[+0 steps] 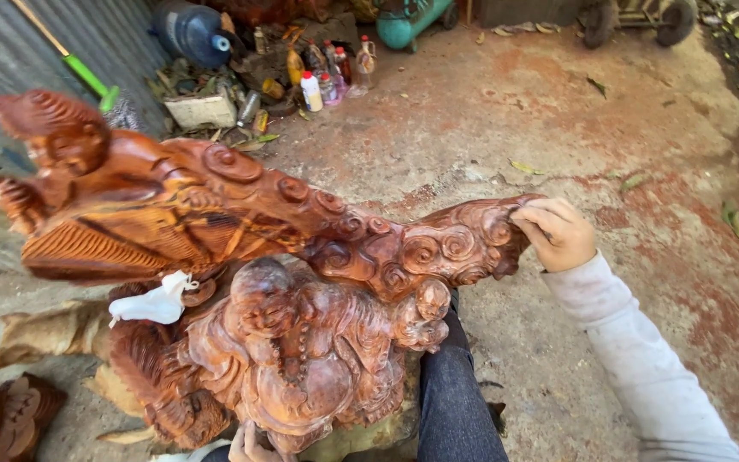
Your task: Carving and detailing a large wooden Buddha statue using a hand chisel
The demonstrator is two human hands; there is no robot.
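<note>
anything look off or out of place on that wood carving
One thing: a crumpled white rag sits wedged in a gap of the reddish carving, left of the round carved head, pale against the wood. The right hand pinches the scrolled tip. No cracks or breaks show.

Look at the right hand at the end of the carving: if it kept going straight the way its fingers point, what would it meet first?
The right hand points left, its fingers already pressed against the spiral-carved tip of the reddish wooden carving. Going straight on, it would meet that carved wood at once; nothing else seems to lie between.
</note>
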